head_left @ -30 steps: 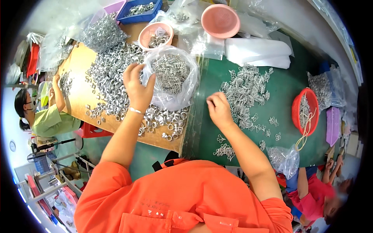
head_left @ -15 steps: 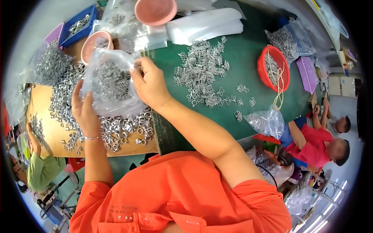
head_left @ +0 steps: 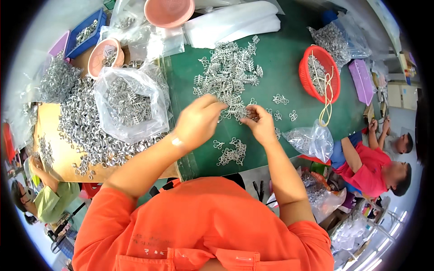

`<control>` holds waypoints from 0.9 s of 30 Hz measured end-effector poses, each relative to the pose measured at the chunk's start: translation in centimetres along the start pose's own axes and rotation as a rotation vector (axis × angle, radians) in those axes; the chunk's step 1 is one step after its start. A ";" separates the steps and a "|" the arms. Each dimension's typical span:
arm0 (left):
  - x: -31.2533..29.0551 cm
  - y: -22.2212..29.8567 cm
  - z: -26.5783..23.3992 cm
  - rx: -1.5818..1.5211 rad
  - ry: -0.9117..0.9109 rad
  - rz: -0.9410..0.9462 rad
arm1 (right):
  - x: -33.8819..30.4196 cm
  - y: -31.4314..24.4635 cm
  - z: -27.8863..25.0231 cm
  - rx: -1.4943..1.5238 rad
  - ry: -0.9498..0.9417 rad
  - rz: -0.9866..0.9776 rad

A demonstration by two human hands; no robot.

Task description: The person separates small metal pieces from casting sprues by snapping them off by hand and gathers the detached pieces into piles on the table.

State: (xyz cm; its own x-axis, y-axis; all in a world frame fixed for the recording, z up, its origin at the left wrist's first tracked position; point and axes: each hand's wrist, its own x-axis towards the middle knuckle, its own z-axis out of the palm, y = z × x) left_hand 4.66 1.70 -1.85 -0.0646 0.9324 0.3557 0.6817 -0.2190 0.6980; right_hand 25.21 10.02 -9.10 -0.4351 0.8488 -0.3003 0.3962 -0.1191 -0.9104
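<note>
A heap of small silvery metal pieces (head_left: 228, 67), leaf- or fishbone-shaped with looped ends, lies on the green tabletop. My left hand (head_left: 198, 123) is at the heap's near left edge, fingers curled together; what they hold, if anything, is hidden. Facing it, my right hand (head_left: 261, 125) is closed in a pinch on a few metal pieces at the near right edge. Closer to me sits a smaller cluster of such pieces (head_left: 233, 152). Left of my hands, a clear plastic bag (head_left: 158, 118) with more metal pieces inside rests open on a spread of metal rings (head_left: 81, 110).
A red basket (head_left: 333, 88) with a cord stands at the right, near a tied plastic bag (head_left: 318, 142). Pink bowls (head_left: 118, 58), a blue tray (head_left: 72, 50) and white plastic sheeting (head_left: 230, 23) lie along the far side. Other people sit left and right.
Both hands have let go of the plastic bag, which now lies on the rings. They have moved right to the heap on the green top. A small cluster now shows near the front edge.
</note>
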 end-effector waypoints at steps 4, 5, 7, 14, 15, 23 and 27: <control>0.8 -3.7 7.5 0.210 -0.167 -0.087 | 0.3 0.7 -2.1 -0.298 -0.051 0.073; 1.0 -4.3 8.2 0.294 -0.231 -0.135 | 0.2 1.0 -2.6 -0.035 -0.081 0.218; 1.4 -5.2 8.5 0.267 -0.217 -0.086 | -0.1 2.2 -3.6 0.034 -0.077 0.154; 1.9 -3.7 6.7 -0.093 0.036 -0.093 | 0.0 1.8 -5.0 -0.302 -0.107 -0.067; 1.5 -3.2 6.5 -0.414 0.036 -0.429 | -0.1 1.9 -5.0 -0.232 -0.081 -0.032; -0.1 -3.6 6.8 -0.693 -0.151 -0.894 | -0.3 -0.1 -5.5 0.479 -0.176 0.168; -0.4 -3.5 9.5 -0.025 -0.240 -0.352 | 0.8 0.4 -3.9 0.302 -0.161 0.077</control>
State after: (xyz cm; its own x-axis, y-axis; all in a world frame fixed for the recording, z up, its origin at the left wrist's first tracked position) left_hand 9.27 4.81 -10.34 -0.1171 0.9913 -0.0595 0.6306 0.1205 0.7667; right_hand 28.17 12.60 -8.62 -0.5449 0.7421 -0.3902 0.1862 -0.3467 -0.9193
